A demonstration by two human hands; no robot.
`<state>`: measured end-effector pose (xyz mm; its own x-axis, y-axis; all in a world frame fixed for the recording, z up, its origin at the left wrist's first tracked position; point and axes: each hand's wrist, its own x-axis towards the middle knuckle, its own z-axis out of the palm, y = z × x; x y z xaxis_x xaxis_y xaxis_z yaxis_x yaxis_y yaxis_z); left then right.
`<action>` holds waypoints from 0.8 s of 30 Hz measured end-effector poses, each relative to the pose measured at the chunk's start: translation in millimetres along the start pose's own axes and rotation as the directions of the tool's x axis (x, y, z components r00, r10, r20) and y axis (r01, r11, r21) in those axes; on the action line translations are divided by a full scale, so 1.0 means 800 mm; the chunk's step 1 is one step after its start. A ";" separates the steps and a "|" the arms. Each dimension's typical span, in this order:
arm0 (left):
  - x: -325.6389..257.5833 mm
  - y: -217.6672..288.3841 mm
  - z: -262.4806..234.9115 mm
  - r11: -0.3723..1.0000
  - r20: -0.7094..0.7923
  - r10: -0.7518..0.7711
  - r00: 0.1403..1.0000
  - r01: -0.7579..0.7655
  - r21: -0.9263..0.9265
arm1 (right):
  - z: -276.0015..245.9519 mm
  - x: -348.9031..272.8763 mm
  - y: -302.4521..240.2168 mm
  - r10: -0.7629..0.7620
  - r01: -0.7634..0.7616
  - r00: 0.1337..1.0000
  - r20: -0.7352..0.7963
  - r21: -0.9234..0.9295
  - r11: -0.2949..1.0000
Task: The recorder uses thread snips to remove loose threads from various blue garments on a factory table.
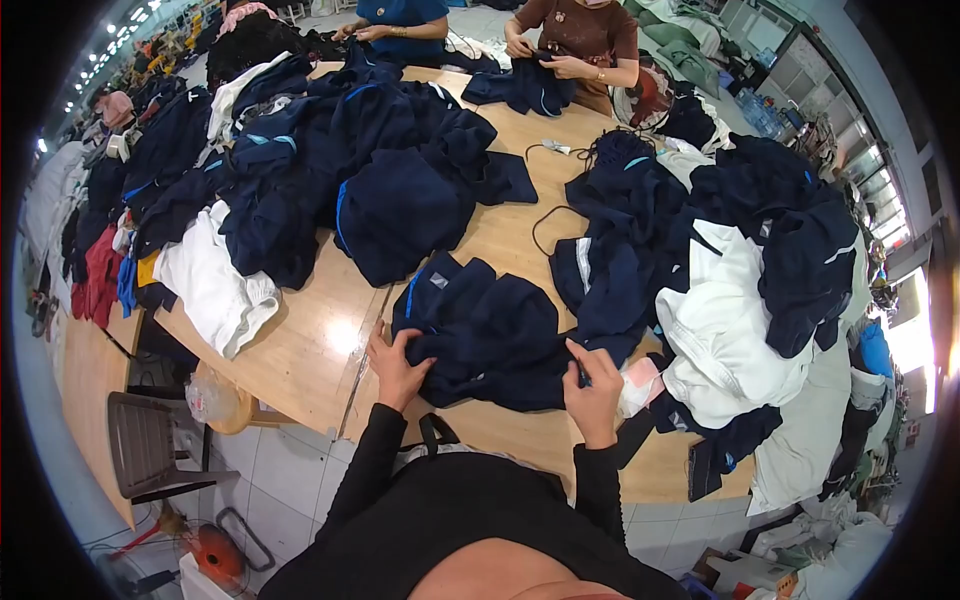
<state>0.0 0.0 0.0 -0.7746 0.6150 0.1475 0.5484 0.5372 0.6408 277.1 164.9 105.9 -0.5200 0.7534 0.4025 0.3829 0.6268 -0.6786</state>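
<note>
Just below the middle of the frame, a navy garment (487, 335) lies bunched on the wooden surface (300, 350) in front of the person, and both hands are on its near edge. The left hand (396, 368) is spread over the cloth with its fingers pressing down on the lower left part; the right hand (594, 388) is closed, pinching a fold at the lower right. The garment looks far from laid out — it is crumpled into soft ridges, dark blue, with a thin bright-blue stripe and a small grey tag near its top. Much seems left: a heap of navy garments (340, 160) fills the upper left, and a mixed navy and white pile (740, 290) crowds the right — while two other people handle dark pieces at the top edge.
</note>
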 end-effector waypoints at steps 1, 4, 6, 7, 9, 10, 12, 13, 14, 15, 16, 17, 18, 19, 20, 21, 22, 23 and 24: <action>-0.002 -0.006 0.000 0.997 -0.024 0.069 0.997 -0.068 0.043 | -0.001 0.002 -0.008 -0.014 0.008 0.995 -0.099 -0.058 0.998; -0.007 -0.005 0.010 0.989 -0.097 0.105 0.990 -0.114 -0.099 | 0.000 -0.001 0.024 -0.097 0.039 0.948 -0.305 -0.190 0.981; -0.003 0.007 0.005 0.941 -0.161 -0.036 0.986 -0.021 -0.338 | 0.005 -0.001 0.064 -0.035 -0.051 0.927 -0.373 -0.218 0.975; -0.001 0.006 0.004 0.940 -0.159 -0.025 0.987 -0.031 -0.339 | 0.006 -0.005 0.078 -0.033 -0.056 0.923 -0.383 -0.219 0.974; 0.006 0.003 0.005 0.863 -0.016 -0.071 0.997 0.054 -0.502 | 0.008 -0.014 0.102 0.196 -0.187 0.928 -0.317 0.060 0.981; 0.005 0.003 0.001 0.840 0.069 -0.052 0.996 0.081 -0.537 | 0.003 -0.019 0.096 0.303 -0.296 0.917 -0.260 0.068 0.953; 0.012 0.006 -0.012 0.900 0.123 -0.001 0.992 0.055 -0.433 | -0.004 -0.026 0.079 0.503 -0.445 0.847 -0.171 0.292 0.847; 0.011 0.005 -0.019 0.946 0.192 0.043 0.980 0.021 -0.323 | -0.006 -0.027 0.073 0.515 -0.447 0.842 -0.161 0.326 0.833; 0.005 -0.007 -0.017 0.946 0.235 0.066 0.970 0.014 -0.324 | -0.006 -0.032 0.069 0.514 -0.448 0.843 -0.156 0.324 0.833; 0.008 0.004 -0.022 0.944 0.236 0.071 0.969 0.011 -0.329 | -0.005 -0.035 0.067 0.494 -0.416 0.847 -0.195 0.334 0.845; 0.007 0.025 -0.039 0.713 0.425 0.028 0.905 0.280 -0.643 | -0.004 -0.040 0.064 0.480 -0.389 0.847 -0.231 0.346 0.854; 0.009 0.047 -0.056 0.340 0.594 0.075 0.801 0.540 -0.770 | -0.003 -0.040 0.061 0.483 -0.392 0.844 -0.234 0.347 0.852; 0.013 0.064 -0.071 0.257 0.664 0.105 0.740 0.625 -0.737 | 0.000 -0.038 0.056 0.490 -0.395 0.853 -0.178 0.394 0.830; 0.012 0.057 -0.062 0.258 0.661 0.103 0.743 0.622 -0.739 | 0.004 -0.035 0.050 0.494 -0.399 0.861 -0.123 0.439 0.805; 0.010 0.043 -0.044 0.323 0.684 0.098 0.723 0.627 -0.709 | 0.010 -0.033 0.043 0.460 -0.372 0.881 -0.109 0.439 0.818; 0.009 0.046 -0.041 0.386 0.709 0.093 0.699 0.631 -0.672 | 0.016 -0.031 0.035 0.460 -0.372 0.881 -0.111 0.439 0.818; 0.005 0.052 -0.036 0.487 0.645 0.057 0.762 0.543 -0.684 | 0.022 -0.027 0.027 0.428 -0.353 0.901 -0.066 0.459 0.815; -0.001 0.058 -0.034 0.488 0.645 0.059 0.762 0.542 -0.685 | 0.027 -0.025 0.018 0.393 -0.335 0.919 -0.022 0.478 0.812; -0.002 0.071 -0.035 0.329 0.661 -0.013 0.750 0.628 -0.706 | 0.032 -0.026 0.014 0.381 -0.350 0.924 0.039 0.489 0.799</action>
<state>23.4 13.2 57.0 -0.3796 0.8362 -0.3960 -0.5284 0.1554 0.8347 272.8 151.2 74.3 -0.3646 0.9269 0.0890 0.1142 0.1394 -0.9836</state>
